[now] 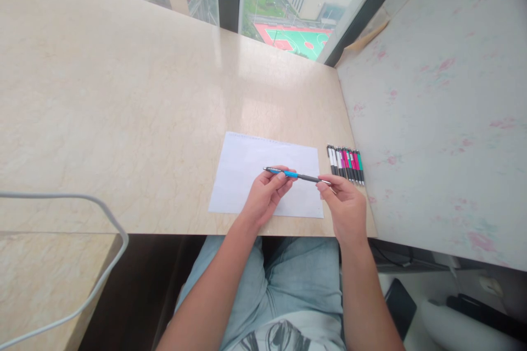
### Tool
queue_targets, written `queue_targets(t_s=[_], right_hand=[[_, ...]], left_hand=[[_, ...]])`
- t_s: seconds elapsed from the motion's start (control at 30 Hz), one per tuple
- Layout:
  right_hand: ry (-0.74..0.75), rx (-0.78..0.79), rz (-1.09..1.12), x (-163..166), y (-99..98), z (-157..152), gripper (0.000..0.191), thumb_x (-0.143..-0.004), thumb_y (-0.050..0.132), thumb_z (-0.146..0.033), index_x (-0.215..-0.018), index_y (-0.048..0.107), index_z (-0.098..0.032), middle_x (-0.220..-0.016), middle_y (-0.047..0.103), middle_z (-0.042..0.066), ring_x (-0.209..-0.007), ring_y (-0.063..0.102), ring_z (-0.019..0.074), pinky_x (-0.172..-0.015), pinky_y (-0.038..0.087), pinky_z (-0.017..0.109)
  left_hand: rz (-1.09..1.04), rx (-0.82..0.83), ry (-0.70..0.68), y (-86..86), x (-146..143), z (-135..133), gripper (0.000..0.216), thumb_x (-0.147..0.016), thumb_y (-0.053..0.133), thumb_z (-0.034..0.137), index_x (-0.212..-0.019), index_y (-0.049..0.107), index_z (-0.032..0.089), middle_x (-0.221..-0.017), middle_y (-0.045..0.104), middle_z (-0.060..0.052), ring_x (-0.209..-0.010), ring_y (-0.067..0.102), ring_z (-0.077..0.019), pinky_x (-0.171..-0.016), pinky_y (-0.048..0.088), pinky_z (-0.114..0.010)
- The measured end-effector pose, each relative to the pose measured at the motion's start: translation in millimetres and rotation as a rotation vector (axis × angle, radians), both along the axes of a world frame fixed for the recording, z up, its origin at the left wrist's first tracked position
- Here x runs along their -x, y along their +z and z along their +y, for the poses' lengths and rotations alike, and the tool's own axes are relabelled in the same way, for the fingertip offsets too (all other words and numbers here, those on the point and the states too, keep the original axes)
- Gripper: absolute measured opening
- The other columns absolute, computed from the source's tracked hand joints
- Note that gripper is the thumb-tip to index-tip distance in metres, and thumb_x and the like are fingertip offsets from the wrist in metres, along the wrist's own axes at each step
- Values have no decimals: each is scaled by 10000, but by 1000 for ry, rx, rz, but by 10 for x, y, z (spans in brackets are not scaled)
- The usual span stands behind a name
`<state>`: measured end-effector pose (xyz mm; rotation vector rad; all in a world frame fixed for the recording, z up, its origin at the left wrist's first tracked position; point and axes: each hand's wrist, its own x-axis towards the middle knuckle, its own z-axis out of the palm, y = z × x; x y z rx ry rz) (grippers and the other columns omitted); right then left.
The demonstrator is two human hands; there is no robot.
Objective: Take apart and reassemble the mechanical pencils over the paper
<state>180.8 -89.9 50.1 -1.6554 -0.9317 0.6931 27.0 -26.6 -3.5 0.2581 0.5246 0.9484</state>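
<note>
A blue pen (pixel 290 174) with a dark grip section is held nearly level above a white sheet of paper (pixel 255 159). My left hand (pixel 269 189) pinches its blue barrel between thumb and fingers. At the other end, the fingertips of my right hand (pixel 343 200) close around the metal tip. The sheet lies on the stone counter below, with a faint row of marks along its far edge. Just beyond my right hand lies a row of several click pens (pixel 346 163) in white, purple, pink and green.
The pale stone counter (pixel 135 104) runs along a window (pixel 288 5). A wall with floral paper (pixel 444 109) rises at the right, its covering peeling near the window. A grey-white cable (pixel 111 214) loops across the left. My legs (pixel 296 269) are below the counter's front edge.
</note>
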Motion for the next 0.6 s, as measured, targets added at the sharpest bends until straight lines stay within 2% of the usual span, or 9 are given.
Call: queue_targets(t_s=[0.43, 0.6], right_hand=[[15, 20, -42, 16, 23, -1, 219, -776, 775, -372, -928, 766, -214, -827, 733, 40, -701, 628, 162, -621, 514, 293], [15, 7, -169, -25, 11, -5, 200, -792, 763, -387, -907, 776, -224, -885, 753, 49, -763, 666, 182, -698, 544, 323]], left_hand=[[7, -11, 3, -5, 2, 2, 215, -783, 814, 237, -963, 735, 150, -1009, 752, -61, -922, 704, -124, -874, 540, -231], [14, -7, 6, -1, 1, 2, 217, -777, 820, 242, -954, 736, 148, -1001, 753, -61, -916, 706, -124, -873, 540, -230]])
